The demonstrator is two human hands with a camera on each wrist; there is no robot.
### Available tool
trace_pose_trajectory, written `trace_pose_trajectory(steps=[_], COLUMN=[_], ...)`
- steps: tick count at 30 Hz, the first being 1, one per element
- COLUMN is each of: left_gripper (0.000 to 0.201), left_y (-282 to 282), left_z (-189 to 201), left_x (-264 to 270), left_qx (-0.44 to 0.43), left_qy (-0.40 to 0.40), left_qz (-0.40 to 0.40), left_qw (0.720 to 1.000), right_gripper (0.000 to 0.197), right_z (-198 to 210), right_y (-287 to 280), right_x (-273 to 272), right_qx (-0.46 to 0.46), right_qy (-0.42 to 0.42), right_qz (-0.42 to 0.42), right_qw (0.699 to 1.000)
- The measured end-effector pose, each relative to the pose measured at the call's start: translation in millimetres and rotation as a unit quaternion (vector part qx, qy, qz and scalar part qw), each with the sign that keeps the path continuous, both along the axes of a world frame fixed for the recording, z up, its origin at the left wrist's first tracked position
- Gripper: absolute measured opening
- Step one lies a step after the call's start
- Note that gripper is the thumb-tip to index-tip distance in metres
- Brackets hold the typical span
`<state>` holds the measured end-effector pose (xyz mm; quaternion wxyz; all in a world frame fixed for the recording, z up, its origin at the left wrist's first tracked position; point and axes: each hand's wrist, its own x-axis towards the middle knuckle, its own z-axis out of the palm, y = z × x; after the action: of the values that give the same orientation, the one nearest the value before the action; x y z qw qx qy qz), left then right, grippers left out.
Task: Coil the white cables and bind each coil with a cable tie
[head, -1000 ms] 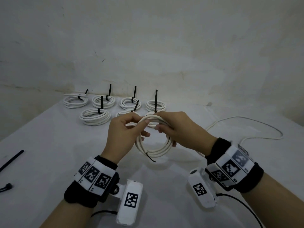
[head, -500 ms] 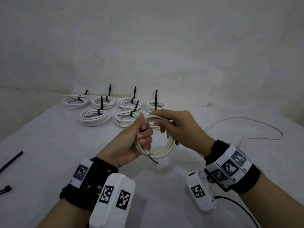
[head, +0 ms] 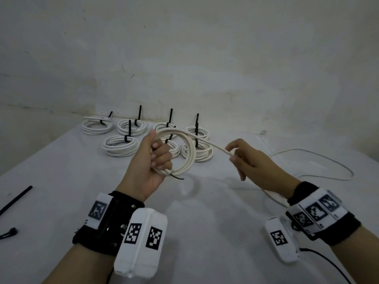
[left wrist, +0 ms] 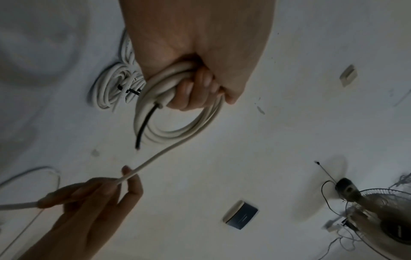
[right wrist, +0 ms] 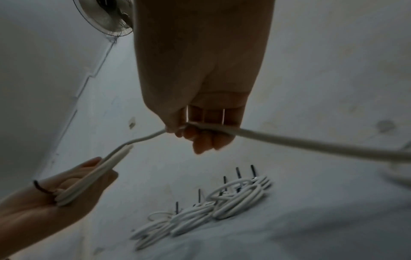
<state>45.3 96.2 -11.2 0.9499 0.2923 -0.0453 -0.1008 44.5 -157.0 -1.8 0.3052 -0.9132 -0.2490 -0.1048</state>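
My left hand (head: 159, 158) grips a partly wound white cable coil (head: 189, 156) above the table, fingers curled round the bundled turns (left wrist: 164, 82). A short black wire end (left wrist: 143, 126) sticks out of the cable's end by my fist. The free strand (head: 213, 145) runs from the coil's top to my right hand (head: 235, 155), which pinches it between thumb and fingers (right wrist: 200, 131). Behind my right hand the loose cable (head: 320, 160) trails in a wide loop on the table.
Several bound white coils (head: 120, 143) with upright black cable ties (head: 139, 114) lie in two rows at the table's back, near the wall. A loose black cable tie (head: 16, 198) lies at the left table edge, with another black piece (head: 9, 232) below it.
My right hand has let go of the coil and slid right along the strand, drawing it out. My left hand has turned palm-up and lifted the coil slightly.
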Motion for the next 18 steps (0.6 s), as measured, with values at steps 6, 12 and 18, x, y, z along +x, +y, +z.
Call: trace_pose_trajectory(steps=[6, 12, 18], left_gripper=[0.042, 0.042, 0.038], left_y=[3.7, 1.1, -18.8], left_z=[-4.2, -8.1, -10.7], left_x=[6.0, 7.0, -4.8], left_qx=[0.006, 0.026, 0.132], left_qy=[0.009, -0.009, -0.079], left_qz=[0.066, 0.089, 0.075], left_qw=[0.998, 0.996, 0.985], right_gripper=[0.024, 0.056, 0.028], right_z=[0.4, -10.4, 15.8], right_y=[-18.0, 5.8, 52.4], right_x=[-5.4, -15.9, -39.6], right_qx=[-0.1, -0.311, -0.223], right_qy=[0.001, -0.136, -0.186], right_qz=[-0.01, 0.108, 0.207], right_qw=[0.995, 0.934, 0.934])
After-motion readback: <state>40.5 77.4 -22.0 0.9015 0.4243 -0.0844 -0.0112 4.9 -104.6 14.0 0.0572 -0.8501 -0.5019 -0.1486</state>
